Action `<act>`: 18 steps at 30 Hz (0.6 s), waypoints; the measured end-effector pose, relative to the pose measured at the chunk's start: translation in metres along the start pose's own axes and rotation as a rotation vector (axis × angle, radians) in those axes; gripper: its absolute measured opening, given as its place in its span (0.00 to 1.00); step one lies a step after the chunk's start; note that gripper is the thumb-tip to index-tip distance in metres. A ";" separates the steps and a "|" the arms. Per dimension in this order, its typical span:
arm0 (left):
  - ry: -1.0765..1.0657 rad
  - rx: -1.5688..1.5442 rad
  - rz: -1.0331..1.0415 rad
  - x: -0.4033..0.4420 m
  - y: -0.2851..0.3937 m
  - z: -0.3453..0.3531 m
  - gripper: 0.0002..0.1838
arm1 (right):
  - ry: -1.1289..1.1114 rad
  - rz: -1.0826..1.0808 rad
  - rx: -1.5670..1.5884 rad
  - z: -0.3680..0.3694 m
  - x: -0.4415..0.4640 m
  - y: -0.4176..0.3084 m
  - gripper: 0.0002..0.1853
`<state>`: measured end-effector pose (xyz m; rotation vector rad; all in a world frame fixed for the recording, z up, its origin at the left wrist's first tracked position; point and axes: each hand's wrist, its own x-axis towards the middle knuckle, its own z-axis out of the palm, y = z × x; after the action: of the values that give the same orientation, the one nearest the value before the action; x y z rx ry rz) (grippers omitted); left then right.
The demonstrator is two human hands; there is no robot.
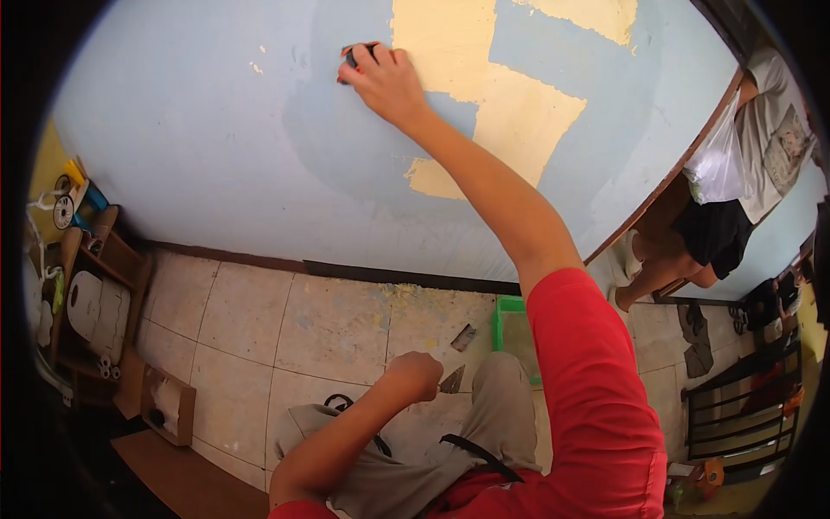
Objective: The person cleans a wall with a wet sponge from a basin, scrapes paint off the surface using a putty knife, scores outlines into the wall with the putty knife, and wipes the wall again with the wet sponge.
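Just before twelve o'clock, the right hand (385,82) curls around a black-and-orange tool (350,59) against the blue wall (216,147); at six, the left hand (413,378) clenches a triangular-bladed scraper (453,379), long axis and blade toward two.

At your two o'clock, a person (757,192) in a pale shirt (762,143) and dark shorts (716,232), a white plastic bag (722,164) alongside, just past three, grey sandals (699,361), at four, a black slatted frame (741,368), at your nine, a wooden shelf unit (138,298) with a white case (86,307), at eight, an open box (185,413).
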<state>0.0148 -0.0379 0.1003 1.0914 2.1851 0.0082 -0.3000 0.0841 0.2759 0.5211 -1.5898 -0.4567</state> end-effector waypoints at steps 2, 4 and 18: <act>0.001 -0.005 0.055 0.009 0.006 -0.006 0.13 | -0.032 -0.110 -0.038 -0.013 -0.036 -0.007 0.07; -0.009 0.016 0.096 0.016 0.011 -0.008 0.12 | -0.148 -0.271 0.008 -0.034 -0.093 -0.005 0.11; -0.012 -0.080 -0.005 -0.016 0.009 0.012 0.11 | 0.162 0.412 -0.281 -0.082 -0.122 0.192 0.17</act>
<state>0.0347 -0.0465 0.1032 1.0384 2.1585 0.0861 -0.2226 0.3123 0.2940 0.0112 -1.4016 -0.3079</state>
